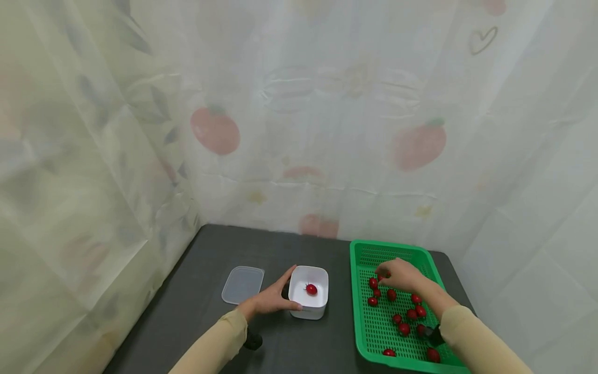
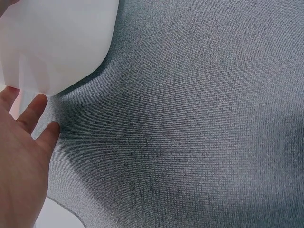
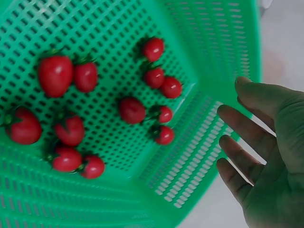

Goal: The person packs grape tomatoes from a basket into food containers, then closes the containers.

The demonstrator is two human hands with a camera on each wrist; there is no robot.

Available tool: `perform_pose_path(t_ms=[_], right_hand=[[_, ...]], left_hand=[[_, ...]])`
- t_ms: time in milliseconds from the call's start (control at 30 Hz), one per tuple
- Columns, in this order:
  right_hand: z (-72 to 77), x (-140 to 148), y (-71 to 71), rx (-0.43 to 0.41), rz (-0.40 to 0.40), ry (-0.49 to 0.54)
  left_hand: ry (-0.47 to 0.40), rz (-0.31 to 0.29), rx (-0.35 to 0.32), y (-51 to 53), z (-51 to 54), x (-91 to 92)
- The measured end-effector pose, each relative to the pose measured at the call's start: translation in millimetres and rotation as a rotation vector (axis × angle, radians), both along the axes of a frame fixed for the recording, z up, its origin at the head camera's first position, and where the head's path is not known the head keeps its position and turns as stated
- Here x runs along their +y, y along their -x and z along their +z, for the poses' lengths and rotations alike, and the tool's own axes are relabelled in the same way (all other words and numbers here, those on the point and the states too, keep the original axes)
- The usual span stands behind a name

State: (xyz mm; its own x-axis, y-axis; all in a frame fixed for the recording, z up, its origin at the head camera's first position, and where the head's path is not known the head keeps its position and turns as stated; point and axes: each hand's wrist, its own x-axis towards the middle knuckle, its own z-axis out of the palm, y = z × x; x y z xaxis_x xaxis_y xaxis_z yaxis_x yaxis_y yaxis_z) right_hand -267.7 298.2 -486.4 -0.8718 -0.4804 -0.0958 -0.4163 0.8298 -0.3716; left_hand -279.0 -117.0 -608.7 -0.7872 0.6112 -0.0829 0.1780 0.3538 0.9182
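A white square container [image 1: 314, 313] stands on the dark table with one cherry tomato [image 1: 311, 289] inside it. My left hand [image 1: 268, 299] holds the container from the left, its thumb along the front side and its fingers at the back left. In the left wrist view, fingertips touch the container's white wall [image 2: 61, 42]. Above the far part of a green basket [image 1: 357, 311] hovers my right hand [image 1: 401, 274], near several cherry tomatoes [image 1: 391, 295]. The right wrist view shows that hand [image 3: 270, 147] with fingers loosely bent and apart, holding nothing.
To the left of the container lies a translucent lid [image 1: 243, 284] on the dark table [image 1: 196, 317]. More tomatoes [image 1: 404, 329] are scattered over the basket's floor. A printed curtain [image 1: 299, 130] hangs behind the table and along both sides.
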Motion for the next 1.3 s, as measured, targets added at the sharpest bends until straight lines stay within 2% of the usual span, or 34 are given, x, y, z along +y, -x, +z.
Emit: perform_pose_path(t_ms=[233,500,933,1300], right_hand=[[-13.1,17,1.0,-0.004,-0.068,-0.083],[-27.5,28,4.3,-0.061,-0.157,-0.148],[-47.3,36,10.1,-0.128,-0.233,-0.156],[-51.5,35,12.6,-0.174,-0.272,-0.147]], left_hand=[[-0.004,0.009,0.0,-1.8,0.3,2.2],[-0.005,0.0,-0.003,-4.2,3.2,3.9],[-0.004,0.002,-0.011,-4.5,0.0,5.2],[0.003,0.022,-0.012,-7.1,1.0,3.2]])
